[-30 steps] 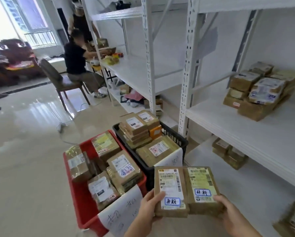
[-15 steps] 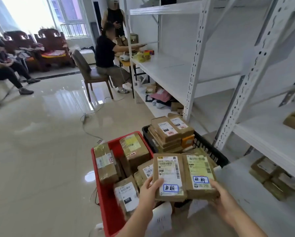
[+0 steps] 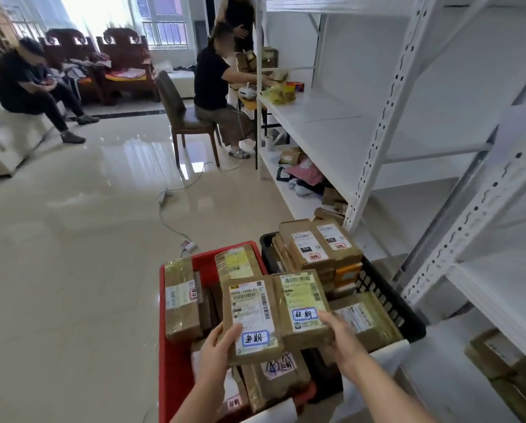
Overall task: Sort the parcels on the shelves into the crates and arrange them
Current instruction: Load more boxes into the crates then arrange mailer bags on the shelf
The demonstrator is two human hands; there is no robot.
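Note:
Two brown parcels are held side by side above the crates. My left hand grips the near edge of the left parcel, which bears a white label and a blue-framed sticker. My right hand grips the right parcel, marked with a yellowish label and a similar sticker. Below them a red crate holds several taped parcels. To its right, a black crate carries a stack of parcels.
White metal shelving runs along the right, with more parcels on its lowest shelf. A cable and power strip lie on the glossy floor. A person sits on a chair at the shelf's far end; another sits at left.
The view has swung left and down toward the crates. Both hands have carried the two parcels from beside the shelf to above the red and black crates.

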